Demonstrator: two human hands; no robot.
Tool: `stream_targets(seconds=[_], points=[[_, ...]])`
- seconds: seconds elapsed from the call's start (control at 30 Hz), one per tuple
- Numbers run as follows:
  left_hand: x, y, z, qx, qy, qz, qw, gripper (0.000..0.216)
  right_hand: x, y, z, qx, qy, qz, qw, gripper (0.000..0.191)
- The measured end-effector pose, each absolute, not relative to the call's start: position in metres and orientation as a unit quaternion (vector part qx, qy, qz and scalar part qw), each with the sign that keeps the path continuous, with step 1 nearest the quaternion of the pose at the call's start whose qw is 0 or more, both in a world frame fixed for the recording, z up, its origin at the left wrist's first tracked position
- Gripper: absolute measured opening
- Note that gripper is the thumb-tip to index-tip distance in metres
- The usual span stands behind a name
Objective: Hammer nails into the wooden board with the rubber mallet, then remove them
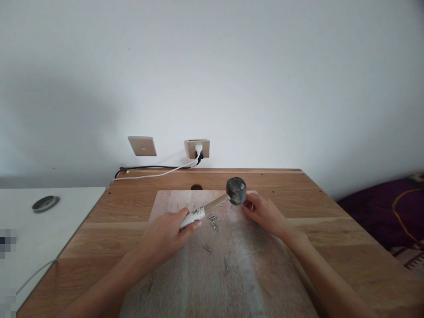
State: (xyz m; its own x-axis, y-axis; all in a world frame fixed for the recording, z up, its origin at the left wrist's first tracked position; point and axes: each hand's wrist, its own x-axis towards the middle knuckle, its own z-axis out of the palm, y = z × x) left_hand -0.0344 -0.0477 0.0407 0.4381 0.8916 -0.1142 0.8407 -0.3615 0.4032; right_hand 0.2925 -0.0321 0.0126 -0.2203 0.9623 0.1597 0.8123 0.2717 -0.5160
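My left hand (168, 227) is wrapped round the handle of a rubber mallet (236, 191), at the part covered in white. The dark head is raised over the far right part of a worn wooden board (198, 282). Close beside that head, my right hand (265, 214) is at the board's far right corner with its fingers pinched together; what they hold is hidden. A small pile of metal nails (214, 224) lies on the board between my hands. Nearer to me are a loose nail (207, 249) and another nail (226, 264).
The board rests on a wooden table (331, 247) against a white wall. A wall socket (206, 149) holds plugs, and a white cable (155, 176) runs left along the table's back edge. At left, a white surface (76, 221) bears a dark round dish (44, 203). Purple cloth (367, 212) lies at right.
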Motion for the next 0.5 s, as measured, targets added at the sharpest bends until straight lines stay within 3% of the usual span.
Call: stream_targets(seconds=[0.5], points=[[-0.013, -0.038, 0.029, 0.814, 0.513, 0.077, 0.263, 0.044, 0.296, -0.036, 0.000, -0.622, -0.702, 0.193, 0.287, 0.010]])
